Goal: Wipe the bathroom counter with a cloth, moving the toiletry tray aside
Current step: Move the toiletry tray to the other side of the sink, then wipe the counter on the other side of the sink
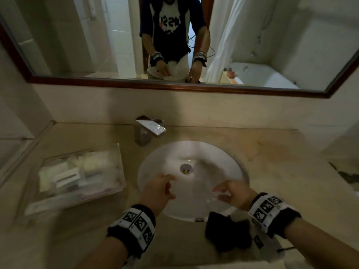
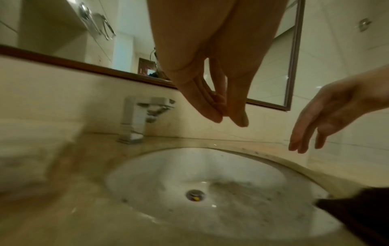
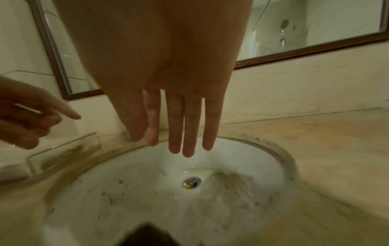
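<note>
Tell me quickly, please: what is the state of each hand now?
Left hand: empty, fingers loosely curled, above the sink.
Right hand: open, fingers straight, holding nothing, also above the sink.

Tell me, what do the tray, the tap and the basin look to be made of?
The tray looks like clear acrylic or glass: its contents show through the walls. The tap seems polished metal, mirror-bright and square-edged. The basin appears to be glazed white ceramic, glossy with highlights.

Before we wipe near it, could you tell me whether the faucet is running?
Off: no stream falls from the faucet spout into the sink.
</note>
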